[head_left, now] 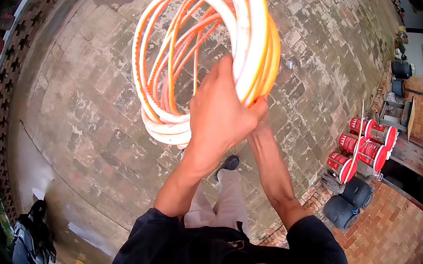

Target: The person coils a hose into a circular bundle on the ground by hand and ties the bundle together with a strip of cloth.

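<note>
A thick coil of orange and whitish hose (255, 37) hangs in front of me at the top of the view, its loops brightly lit. My left hand (219, 107) is wrapped round the lower part of the loops, with its back toward the camera. Behind it, my right hand (261, 118) reaches up to the lower right of the coil. It is mostly hidden by the left hand and the hose, so its fingers cannot be made out.
Worn paving (97, 104) lies below. Several red buckets (347, 142) with a pole across them and dark round containers (340, 212) stand at the right. A motorbike (32, 238) is at the lower left, near a patterned wall (1, 121).
</note>
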Motion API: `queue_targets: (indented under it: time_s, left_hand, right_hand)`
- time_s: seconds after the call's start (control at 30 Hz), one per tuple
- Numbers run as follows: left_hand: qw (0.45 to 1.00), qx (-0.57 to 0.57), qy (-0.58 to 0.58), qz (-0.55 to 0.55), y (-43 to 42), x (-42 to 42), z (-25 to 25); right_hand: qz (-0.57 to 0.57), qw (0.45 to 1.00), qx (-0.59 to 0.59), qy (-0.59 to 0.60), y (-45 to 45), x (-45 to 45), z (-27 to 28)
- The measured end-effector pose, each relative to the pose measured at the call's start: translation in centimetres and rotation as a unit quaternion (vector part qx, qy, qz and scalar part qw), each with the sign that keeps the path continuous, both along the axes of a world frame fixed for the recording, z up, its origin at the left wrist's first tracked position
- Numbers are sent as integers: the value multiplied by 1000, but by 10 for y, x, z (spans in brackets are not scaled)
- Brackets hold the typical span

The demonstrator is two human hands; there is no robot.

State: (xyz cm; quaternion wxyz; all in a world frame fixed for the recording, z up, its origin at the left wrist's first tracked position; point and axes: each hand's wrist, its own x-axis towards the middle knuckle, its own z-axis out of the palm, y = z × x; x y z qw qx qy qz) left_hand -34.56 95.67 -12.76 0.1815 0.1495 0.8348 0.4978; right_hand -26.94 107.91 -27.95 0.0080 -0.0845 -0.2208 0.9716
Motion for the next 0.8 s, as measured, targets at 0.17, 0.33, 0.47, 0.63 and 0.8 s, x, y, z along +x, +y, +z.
queue_targets:
  time_s: [0.17, 0.33, 0.47, 0.63, 0.8]
  left_hand:
    - [990, -133, 38, -26, 29, 15, -78]
    - [973, -219, 21, -70, 48, 48, -322]
    - [893, -424, -26, -147, 8, 162, -614]
    - [832, -496, -231, -86, -20, 331, -704]
    - [854, -444, -266, -59, -28, 427, -700]
  right_hand:
    - [53, 997, -60, 1, 2, -2, -86]
    - [120, 981, -72, -138, 15, 59, -306]
    - [296, 819, 137, -472, 31, 216, -497]
    - [191, 810, 55, -552, 166, 434, -512]
    - [141, 633, 212, -732, 349, 565, -491]
